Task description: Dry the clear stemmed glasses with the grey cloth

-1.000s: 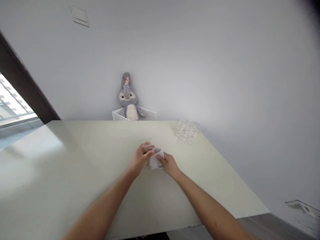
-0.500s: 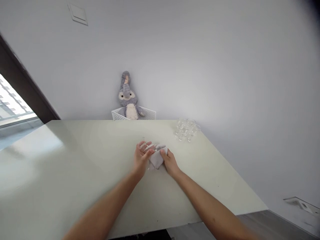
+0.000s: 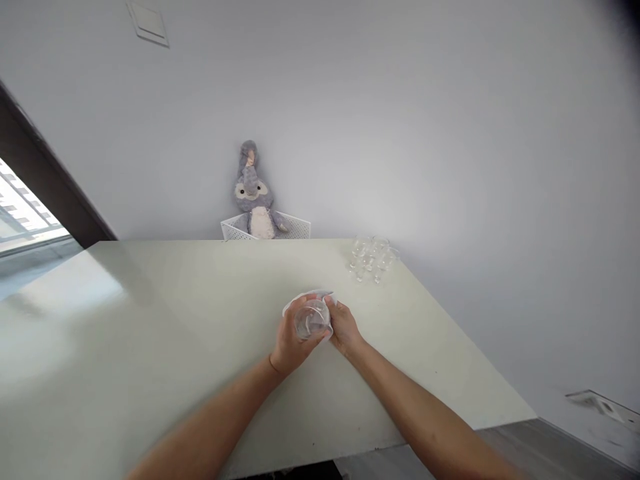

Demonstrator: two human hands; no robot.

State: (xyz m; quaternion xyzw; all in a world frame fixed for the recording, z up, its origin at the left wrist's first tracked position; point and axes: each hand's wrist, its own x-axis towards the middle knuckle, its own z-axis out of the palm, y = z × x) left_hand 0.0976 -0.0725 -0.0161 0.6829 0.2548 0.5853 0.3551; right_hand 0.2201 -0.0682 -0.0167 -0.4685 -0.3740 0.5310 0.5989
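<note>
- One head-worn view, from behind and above the left hand (image 3: 291,343) and right hand (image 3: 346,328), facing forward and down.
- Set back from the hands, wide, reaching across the counter (image 3: 200,287) to the wall (image 3: 450,133) beyond.

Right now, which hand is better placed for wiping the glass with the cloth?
Probably the right hand: it grips the cloth, while the left hand is curled around the glass.
</note>
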